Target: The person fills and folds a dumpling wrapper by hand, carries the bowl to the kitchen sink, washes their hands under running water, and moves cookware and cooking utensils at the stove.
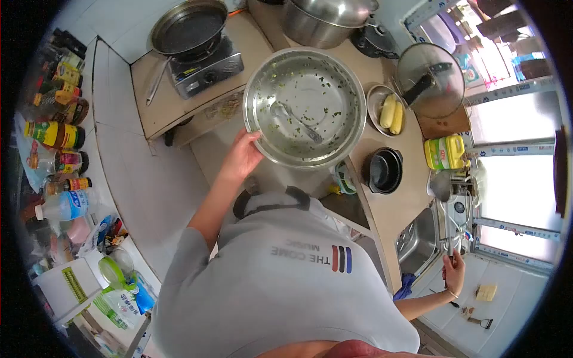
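Note:
My left hand grips the near left rim of a wide steel bowl, its thumb over the edge. Bits of chopped greens cling to the inside of the bowl, and a spoon lies in it. Far to the right, beside the sink, my right hand is closed around the dark handle of a long metal kitchen utensil. The utensil's far end is hard to make out among the things by the window.
A frying pan rests on a portable gas stove. On the right counter are a plate of corn cobs, a black pot, a glass lid and an oil jug. A large steel pot stands behind.

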A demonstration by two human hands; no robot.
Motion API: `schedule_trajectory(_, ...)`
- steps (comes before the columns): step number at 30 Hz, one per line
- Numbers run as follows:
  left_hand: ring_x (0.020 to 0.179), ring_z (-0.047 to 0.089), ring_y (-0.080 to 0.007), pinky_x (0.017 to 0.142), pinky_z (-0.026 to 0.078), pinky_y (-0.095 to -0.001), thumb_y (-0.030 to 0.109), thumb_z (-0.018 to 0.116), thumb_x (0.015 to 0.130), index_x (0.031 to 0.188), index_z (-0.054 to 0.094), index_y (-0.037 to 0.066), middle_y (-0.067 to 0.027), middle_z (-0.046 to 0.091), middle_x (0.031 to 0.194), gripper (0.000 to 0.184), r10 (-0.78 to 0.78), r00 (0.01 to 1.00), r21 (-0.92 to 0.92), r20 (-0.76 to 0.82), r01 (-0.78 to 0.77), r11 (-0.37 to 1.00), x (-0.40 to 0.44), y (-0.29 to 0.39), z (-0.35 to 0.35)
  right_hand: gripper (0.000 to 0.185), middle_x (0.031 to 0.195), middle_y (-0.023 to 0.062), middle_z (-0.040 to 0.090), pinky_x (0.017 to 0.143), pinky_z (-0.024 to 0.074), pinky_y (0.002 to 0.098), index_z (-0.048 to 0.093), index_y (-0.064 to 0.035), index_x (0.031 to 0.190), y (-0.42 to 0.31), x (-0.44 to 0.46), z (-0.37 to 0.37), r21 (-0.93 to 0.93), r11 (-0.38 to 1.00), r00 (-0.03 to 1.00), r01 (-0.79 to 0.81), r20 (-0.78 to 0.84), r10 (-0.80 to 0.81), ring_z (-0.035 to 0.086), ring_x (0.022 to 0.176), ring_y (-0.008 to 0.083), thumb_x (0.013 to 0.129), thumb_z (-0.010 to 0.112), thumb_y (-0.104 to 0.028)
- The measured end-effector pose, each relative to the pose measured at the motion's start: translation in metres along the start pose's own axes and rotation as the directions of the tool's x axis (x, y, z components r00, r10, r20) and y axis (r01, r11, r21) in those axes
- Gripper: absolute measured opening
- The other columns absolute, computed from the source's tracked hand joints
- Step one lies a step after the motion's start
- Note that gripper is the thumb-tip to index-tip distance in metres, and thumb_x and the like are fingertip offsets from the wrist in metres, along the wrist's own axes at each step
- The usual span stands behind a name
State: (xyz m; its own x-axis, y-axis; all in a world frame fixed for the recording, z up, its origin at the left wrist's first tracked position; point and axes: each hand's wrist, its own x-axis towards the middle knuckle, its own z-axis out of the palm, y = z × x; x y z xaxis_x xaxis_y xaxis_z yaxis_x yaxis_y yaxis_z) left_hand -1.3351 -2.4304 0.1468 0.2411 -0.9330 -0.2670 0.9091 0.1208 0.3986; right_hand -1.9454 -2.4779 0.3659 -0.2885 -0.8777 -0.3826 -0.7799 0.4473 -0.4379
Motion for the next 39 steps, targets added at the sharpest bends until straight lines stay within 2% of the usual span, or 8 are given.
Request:
schedule_trajectory(3,0.107,0.059,-0.0228,0.09,0.052,-0.0401,0.003,0.05,0.088,0.12,0.05,0.003,-0.0111,0.059,0.114,0.031,0.046,0.999,-0.029,0.013,-0.046,0.999,0.005,0.018,-0.029,0.046,0.059,-0.0053,0.044,0.037,0.0275,0.0183,0.05,-0.0049,0.131,-0.055,-0.007,0.017,0.075,0.98,0.98,0.185,-0.091,-0.178,0.037,0.045,0.0015,0.087,0.061,-0.007)
schedule_trajectory(5,0.107,0.059,-0.0237,0.09,0.052,-0.0409,0.004,0.05,0.088,0.122,0.047,0.003,-0.0113,0.058,0.116,0.033,0.089,0.996,-0.002,-0.012,-0.089,0.996,0.004,0.031,-0.03,0.047,0.062,-0.0054,0.045,0.04,0.0284,0.0176,0.047,-0.0037,0.133,-0.098,-0.003,0.038,0.134,0.86,0.868,0.492,-0.145,-0.474,0.036,0.047,0.0009,0.087,0.06,-0.006)
schedule_trajectory(11,0.108,0.058,-0.0249,0.089,0.053,-0.0416,0.006,0.051,0.089,0.126,0.043,0.007,-0.0114,0.054,0.12,0.038,0.176,0.966,0.051,-0.189,-0.17,0.984,0.021,0.054,-0.054,0.055,0.07,-0.0038,0.05,0.044,0.0272,0.0168,0.044,-0.0008,0.135,-0.243,0.015,0.109,0.39,0.66,0.72,0.642,-0.01,-0.694,0.035,0.05,0.0016,0.082,0.06,-0.003)
schedule_trajectory(15,0.107,0.058,-0.0241,0.087,0.053,-0.04,0.009,0.053,0.089,0.126,0.044,0.006,-0.0113,0.054,0.121,0.038,0.316,0.907,0.087,-0.278,-0.304,0.949,0.038,0.074,-0.046,0.057,0.072,0.0026,0.056,0.047,0.0345,0.0203,0.049,0.002,0.13,-0.368,0.028,0.167,0.203,0.45,0.364,0.87,0.351,-0.863,0.042,0.05,0.0046,0.075,0.063,0.003)
schedule_trajectory(22,0.102,0.06,-0.0214,0.084,0.053,-0.0369,0.012,0.058,0.088,0.123,0.045,0.004,-0.0106,0.057,0.116,0.038,0.34,0.827,0.154,-0.448,-0.303,0.94,0.061,0.112,-0.051,0.053,0.058,0.0068,0.051,0.047,0.0386,0.026,0.049,-0.0083,0.132,-0.505,0.069,0.239,0.243,0.27,0.04,0.932,0.671,-0.74,0.044,0.042,0.0109,0.081,0.06,0.0)
schedule_trajectory(26,0.096,0.061,-0.0181,0.081,0.053,-0.0331,0.01,0.061,0.086,0.118,0.049,0.003,-0.0083,0.06,0.108,0.035,0.436,0.757,0.184,-0.487,-0.399,0.898,0.074,0.12,-0.041,0.051,0.056,0.0075,0.051,0.046,0.0428,0.027,0.047,-0.0103,0.134,-0.559,0.097,0.27,0.242,0.225,-0.062,0.944,0.799,-0.599,0.048,0.04,0.0108,0.084,0.059,-0.004)
schedule_trajectory(30,0.096,0.061,-0.0171,0.081,0.053,-0.0331,0.008,0.061,0.087,0.116,0.051,0.003,-0.0074,0.06,0.108,0.032,0.455,0.718,0.174,-0.526,-0.433,0.885,0.088,0.127,-0.05,0.051,0.059,0.0015,0.049,0.043,0.0402,0.0235,0.044,-0.011,0.137,-0.593,0.11,0.293,0.258,0.261,-0.107,0.93,0.872,-0.478,0.047,0.042,0.0063,0.088,0.056,-0.003)
schedule_trajectory(39,0.1,0.06,-0.017,0.081,0.052,-0.0345,0.018,0.061,0.09,0.12,0.049,0.006,-0.0052,0.059,0.111,0.034,0.455,0.748,0.14,-0.483,-0.447,0.884,0.105,0.165,-0.057,0.043,0.059,0.0,0.052,0.043,0.0435,0.022,0.046,-0.0131,0.136,-0.625,0.102,0.333,0.109,0.518,0.009,0.849,0.975,-0.221,0.053,0.044,0.0067,0.094,0.053,-0.017)
